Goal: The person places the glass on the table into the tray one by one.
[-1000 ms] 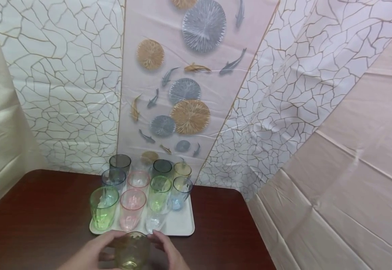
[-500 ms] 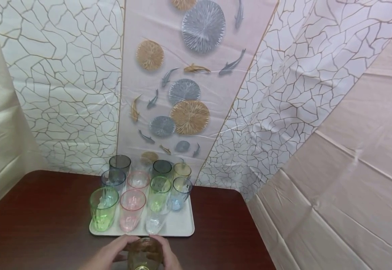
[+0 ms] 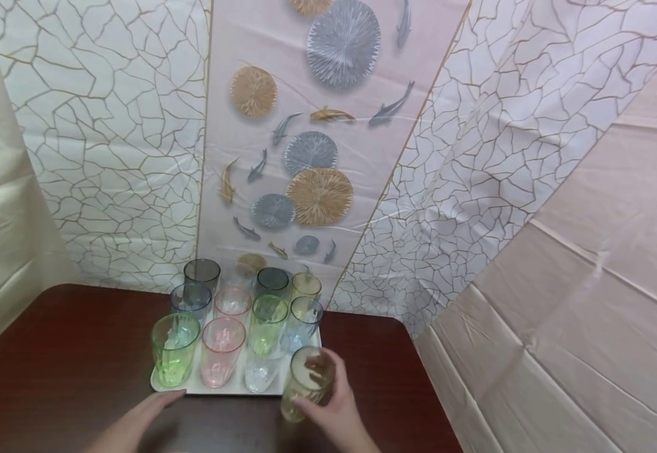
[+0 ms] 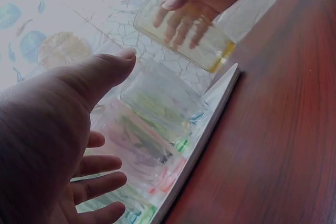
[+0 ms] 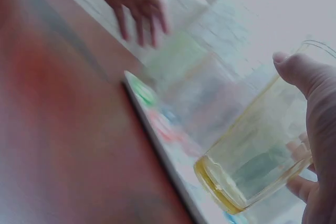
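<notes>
My right hand (image 3: 336,402) grips a yellow-tinted drinking glass (image 3: 297,384), thumb on one side and fingers curled round the other. The glass is mouth up, slightly tilted, at the front right corner of the white tray (image 3: 194,379); its base appears above the tray in the left wrist view. My left hand (image 3: 138,418) is apart from any glass, near the tray's front left edge. Its fingers are spread and relaxed in the left wrist view. On the tray's front row stand a green glass (image 3: 172,362), a pink glass (image 3: 219,365) and a clear glass (image 3: 260,376).
Behind the front row stand several more glasses, among them a blue glass (image 3: 299,340), a second green glass (image 3: 266,333) and a dark grey glass (image 3: 201,272). The dark red-brown table (image 3: 79,365) carries the tray. A patterned cloth (image 3: 136,189) hangs behind it.
Both hands were round the yellow glass near the front edge of view. The left hand has let go and moved left; the right hand has carried the glass right and forward to the tray's corner.
</notes>
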`<state>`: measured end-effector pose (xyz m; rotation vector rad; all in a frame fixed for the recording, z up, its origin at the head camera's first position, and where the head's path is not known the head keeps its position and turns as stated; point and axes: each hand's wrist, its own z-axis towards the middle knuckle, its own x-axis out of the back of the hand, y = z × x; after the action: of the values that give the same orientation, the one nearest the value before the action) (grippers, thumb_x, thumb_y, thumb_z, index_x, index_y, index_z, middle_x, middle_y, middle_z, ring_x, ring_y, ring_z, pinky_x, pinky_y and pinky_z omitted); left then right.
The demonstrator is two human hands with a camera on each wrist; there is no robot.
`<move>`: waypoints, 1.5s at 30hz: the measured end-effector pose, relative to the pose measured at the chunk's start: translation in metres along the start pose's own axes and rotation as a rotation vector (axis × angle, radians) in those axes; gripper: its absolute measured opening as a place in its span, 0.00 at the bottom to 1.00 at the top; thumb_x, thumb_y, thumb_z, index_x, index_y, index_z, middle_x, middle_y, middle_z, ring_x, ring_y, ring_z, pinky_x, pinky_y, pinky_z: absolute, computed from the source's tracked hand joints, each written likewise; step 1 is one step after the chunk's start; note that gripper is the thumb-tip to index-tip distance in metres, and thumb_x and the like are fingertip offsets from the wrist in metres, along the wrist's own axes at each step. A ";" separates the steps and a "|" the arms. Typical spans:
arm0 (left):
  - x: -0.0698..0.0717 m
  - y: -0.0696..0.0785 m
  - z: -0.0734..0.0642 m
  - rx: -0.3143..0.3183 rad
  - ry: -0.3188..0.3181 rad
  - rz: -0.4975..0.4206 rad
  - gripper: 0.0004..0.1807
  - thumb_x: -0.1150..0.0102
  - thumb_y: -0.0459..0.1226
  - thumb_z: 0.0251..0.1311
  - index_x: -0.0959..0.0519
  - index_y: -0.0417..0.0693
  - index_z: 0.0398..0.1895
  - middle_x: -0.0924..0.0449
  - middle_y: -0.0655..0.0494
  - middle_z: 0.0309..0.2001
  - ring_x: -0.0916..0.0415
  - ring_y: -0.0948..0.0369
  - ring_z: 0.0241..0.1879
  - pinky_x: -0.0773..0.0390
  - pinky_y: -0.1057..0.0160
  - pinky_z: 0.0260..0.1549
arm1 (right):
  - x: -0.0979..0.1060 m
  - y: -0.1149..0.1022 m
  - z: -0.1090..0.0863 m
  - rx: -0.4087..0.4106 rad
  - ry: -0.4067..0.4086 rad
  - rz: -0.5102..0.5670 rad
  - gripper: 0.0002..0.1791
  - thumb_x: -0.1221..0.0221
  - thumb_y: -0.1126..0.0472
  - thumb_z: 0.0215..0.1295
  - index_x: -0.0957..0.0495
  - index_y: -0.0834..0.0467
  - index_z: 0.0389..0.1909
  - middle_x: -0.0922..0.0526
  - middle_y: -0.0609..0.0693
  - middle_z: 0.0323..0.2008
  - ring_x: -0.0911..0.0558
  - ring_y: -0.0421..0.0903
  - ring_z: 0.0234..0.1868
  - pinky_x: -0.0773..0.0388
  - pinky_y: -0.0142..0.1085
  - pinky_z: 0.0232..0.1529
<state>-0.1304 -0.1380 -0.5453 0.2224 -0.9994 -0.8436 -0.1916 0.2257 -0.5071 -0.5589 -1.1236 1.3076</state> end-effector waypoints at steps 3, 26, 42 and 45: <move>-0.001 -0.012 0.000 -0.059 0.019 0.010 0.51 0.16 0.60 0.36 0.22 0.45 0.65 0.21 0.62 0.59 0.23 0.66 0.55 0.19 0.68 0.49 | 0.013 0.008 0.020 0.057 0.077 0.000 0.51 0.22 0.65 0.52 0.40 0.58 0.75 0.23 0.56 0.65 0.23 0.56 0.65 0.26 0.45 0.68; 0.021 -0.016 0.006 0.223 -0.423 -0.127 0.51 0.29 0.65 0.53 0.29 0.41 0.72 0.25 0.40 0.65 0.25 0.44 0.59 0.18 0.42 0.49 | -0.002 0.032 0.048 -0.069 0.103 -0.014 0.50 0.22 0.66 0.52 0.41 0.70 0.71 0.22 0.66 0.61 0.21 0.61 0.61 0.22 0.50 0.63; 0.017 -0.018 0.000 0.188 -0.355 -0.060 0.48 0.28 0.65 0.52 0.26 0.45 0.69 0.23 0.48 0.63 0.23 0.49 0.58 0.16 0.49 0.48 | -0.008 0.067 0.049 -0.015 0.106 0.034 0.49 0.22 0.66 0.52 0.41 0.67 0.70 0.22 0.63 0.62 0.23 0.59 0.63 0.25 0.51 0.66; 0.020 -0.019 0.002 0.283 -0.401 -0.111 0.48 0.28 0.64 0.53 0.27 0.43 0.69 0.23 0.43 0.64 0.24 0.44 0.60 0.18 0.40 0.51 | -0.007 0.067 0.048 -0.052 0.104 0.013 0.52 0.21 0.66 0.51 0.42 0.65 0.73 0.22 0.62 0.63 0.23 0.59 0.64 0.24 0.51 0.65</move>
<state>-0.1368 -0.1643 -0.5413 0.3618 -1.4963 -0.8642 -0.2639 0.2222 -0.5469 -0.6663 -1.0716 1.2495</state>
